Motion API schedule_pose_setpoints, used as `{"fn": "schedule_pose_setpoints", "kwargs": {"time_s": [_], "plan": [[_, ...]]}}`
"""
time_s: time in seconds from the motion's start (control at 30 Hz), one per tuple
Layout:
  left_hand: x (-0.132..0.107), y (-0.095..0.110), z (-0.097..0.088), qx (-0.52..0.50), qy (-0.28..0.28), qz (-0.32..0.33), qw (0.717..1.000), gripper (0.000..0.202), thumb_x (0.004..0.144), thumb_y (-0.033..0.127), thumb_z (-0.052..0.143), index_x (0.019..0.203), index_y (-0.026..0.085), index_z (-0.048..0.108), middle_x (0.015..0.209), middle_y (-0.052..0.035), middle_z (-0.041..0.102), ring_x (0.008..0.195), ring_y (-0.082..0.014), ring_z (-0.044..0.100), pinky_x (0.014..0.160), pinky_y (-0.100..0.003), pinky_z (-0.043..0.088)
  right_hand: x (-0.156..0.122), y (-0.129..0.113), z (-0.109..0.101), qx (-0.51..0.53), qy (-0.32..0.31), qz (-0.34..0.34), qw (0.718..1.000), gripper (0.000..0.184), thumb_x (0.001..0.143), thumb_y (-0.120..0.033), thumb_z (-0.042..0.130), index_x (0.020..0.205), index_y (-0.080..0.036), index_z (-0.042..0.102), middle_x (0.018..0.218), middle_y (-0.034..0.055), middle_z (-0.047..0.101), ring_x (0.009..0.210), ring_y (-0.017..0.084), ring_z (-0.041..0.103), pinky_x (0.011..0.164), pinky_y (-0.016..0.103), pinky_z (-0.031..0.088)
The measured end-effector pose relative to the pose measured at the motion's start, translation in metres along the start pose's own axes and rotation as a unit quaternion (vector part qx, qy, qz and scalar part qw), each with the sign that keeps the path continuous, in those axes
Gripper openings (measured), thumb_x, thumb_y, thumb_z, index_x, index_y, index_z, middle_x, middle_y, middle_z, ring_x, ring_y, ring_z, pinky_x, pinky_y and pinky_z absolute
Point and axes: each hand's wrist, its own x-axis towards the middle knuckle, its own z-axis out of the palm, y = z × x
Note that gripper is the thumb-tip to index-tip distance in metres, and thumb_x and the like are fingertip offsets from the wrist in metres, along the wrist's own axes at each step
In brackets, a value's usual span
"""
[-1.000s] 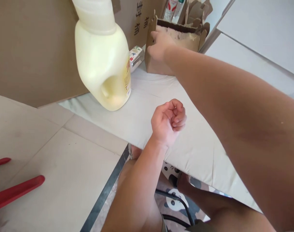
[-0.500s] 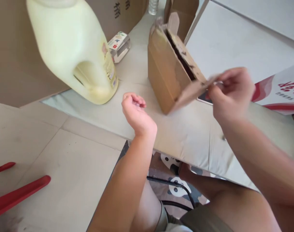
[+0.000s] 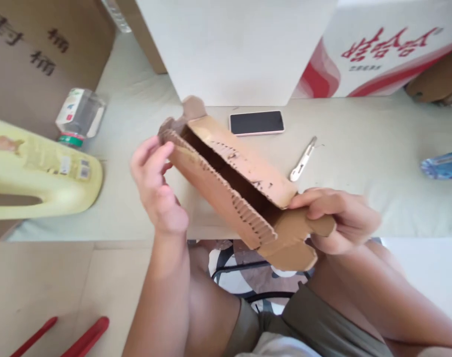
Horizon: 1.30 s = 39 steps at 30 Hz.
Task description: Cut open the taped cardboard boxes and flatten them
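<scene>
Cardboard box (image 3: 218, 198) sits between my hands, slanted, slot mouth up toward me, over the front edge of the table (image 3: 367, 168); looks lifted, can't tell if any corner rests on it. My right hand (image 3: 339, 218) is closed in a pinch on the right end, flap between thumb and fingers. My left hand (image 3: 157, 188) is half open, fingers curled, fingertips at the left end's rim; touching or just beside, can't tell how firmly.

Handling: should be light if nothing's inside; the dark slot hides that. Walls probably stiff, flaps bendy and likely to tear. Dry and matte, so not slippery, I'd guess. Best hold: the 2 narrow ends, low on the walls, not by flaps.

Materials: brown corrugated board, ridges bare along the near rim, scuffed, dark-flecked far panel, rounded tabs at both ends. Behind: flat glossy phone (image 3: 257, 122), slim white cutter (image 3: 303, 161). Left: smooth pale-yellow plastic jug (image 3: 50, 168), clear container (image 3: 88, 111). Tablecloth pale, slightly wrinkled.
</scene>
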Motion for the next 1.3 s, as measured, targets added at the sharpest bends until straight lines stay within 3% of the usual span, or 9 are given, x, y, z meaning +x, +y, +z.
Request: {"fn": "schedule_pose_setpoints", "kwargs": {"time_s": [0.1,0.2,0.37,0.5,0.6,0.7,0.97,1.17,1.3], "plan": [[-0.002,-0.004,0.007,0.021,0.048,0.167,0.985,0.062,0.096,0.062,0.039,0.134,0.025,0.071,0.142,-0.0093,0.053,0.120,-0.0281,0.058,0.100,-0.043,0.047,-0.005,0.005,-0.007,-0.016,0.004,-0.019,1.000,0.020,0.095,-0.023,0.053,0.076,-0.027,0.057,0.087,0.0046,0.083,0.050,0.015,0.069,0.043,0.028,0.054],[0.001,-0.004,0.016,0.038,0.039,0.167,0.984,0.062,0.098,0.062,0.038,0.140,0.030,0.070,0.139,-0.0077,0.050,0.118,-0.0268,0.056,0.105,-0.044,0.045,-0.012,0.007,-0.016,-0.034,-0.008,0.002,0.999,0.021,0.094,-0.027,0.053,0.073,-0.029,0.058,0.114,0.0022,0.083,0.053,0.015,0.069,0.044,0.032,0.056],[0.006,0.008,0.030,0.008,0.046,0.169,0.984,0.048,0.096,0.056,0.047,0.089,0.020,0.077,0.122,-0.0110,0.052,0.130,-0.0276,0.050,0.125,-0.043,0.030,-0.021,0.011,-0.021,0.005,0.001,0.017,1.000,0.019,0.090,-0.020,0.055,0.073,-0.027,0.058,0.129,0.0008,0.078,0.038,0.009,0.048,0.036,0.031,0.044],[0.007,0.016,0.037,-0.141,0.101,0.123,0.977,0.023,0.088,0.039,0.051,0.072,0.022,0.053,0.097,-0.0041,0.053,0.087,-0.0189,0.063,0.095,-0.039,0.053,-0.029,0.022,-0.018,0.059,-0.001,0.053,0.997,0.018,0.098,-0.025,0.050,0.085,-0.025,0.063,0.138,0.0078,0.074,0.050,0.012,0.061,0.046,0.033,0.050],[0.011,0.010,0.036,-0.184,0.080,0.155,0.967,0.029,0.085,0.044,0.057,0.069,0.022,0.048,0.084,-0.0003,0.051,0.068,-0.0156,0.062,0.075,-0.035,0.054,-0.030,0.032,-0.013,0.064,0.025,0.051,0.996,0.024,0.101,-0.041,0.050,0.106,-0.025,0.068,0.137,0.0118,0.073,0.089,0.024,0.076,0.068,0.040,0.061],[0.015,0.001,0.030,-0.199,0.034,0.191,0.961,0.034,0.085,0.050,0.061,0.070,0.021,0.053,0.076,-0.0005,0.057,0.065,-0.0168,0.066,0.067,-0.032,0.051,-0.027,0.036,-0.007,0.017,0.049,0.036,0.998,0.034,0.100,-0.048,0.057,0.122,-0.025,0.069,0.124,0.0130,0.074,0.111,0.030,0.072,0.079,0.042,0.062],[0.012,-0.007,0.021,-0.239,-0.018,0.206,0.949,0.021,0.086,0.038,0.055,0.076,0.020,0.057,0.079,-0.0037,0.069,0.074,-0.0202,0.072,0.076,-0.035,0.052,-0.029,0.035,0.002,-0.062,0.051,0.070,0.994,0.041,0.095,-0.040,0.070,0.136,-0.033,0.065,0.135,0.0118,0.060,0.094,0.023,0.066,0.067,0.038,0.058],[0.008,-0.007,0.021,-0.248,-0.024,0.202,0.947,0.014,0.080,0.033,0.056,0.081,0.020,0.063,0.081,-0.0038,0.071,0.079,-0.0198,0.071,0.081,-0.035,0.053,-0.033,0.041,0.013,0.057,0.082,0.149,0.984,0.085,0.092,-0.054,0.072,0.163,-0.049,0.026,0.162,0.0072,0.044,0.122,0.028,0.065,0.097,0.050,0.061],[0.007,-0.006,0.019,-0.245,-0.037,0.202,0.947,0.017,0.076,0.029,0.056,0.084,0.019,0.068,0.082,-0.0047,0.072,0.080,-0.0210,0.072,0.082,-0.036,0.054,-0.033,0.035,0.012,0.128,0.001,0.167,0.978,0.047,0.104,-0.042,0.057,0.150,-0.042,0.049,0.145,0.0073,0.064,0.134,0.028,0.064,0.113,0.053,0.054]]}}
